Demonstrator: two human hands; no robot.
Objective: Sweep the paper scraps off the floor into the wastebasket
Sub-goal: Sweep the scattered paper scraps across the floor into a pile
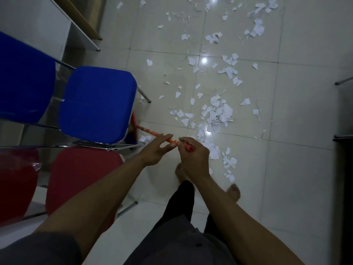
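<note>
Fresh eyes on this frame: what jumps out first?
White paper scraps litter the tiled floor, thickest in a pile just right of centre. The left hand and right hand meet on an orange broom handle, which runs off behind the edge of the blue chair at left.
</note>
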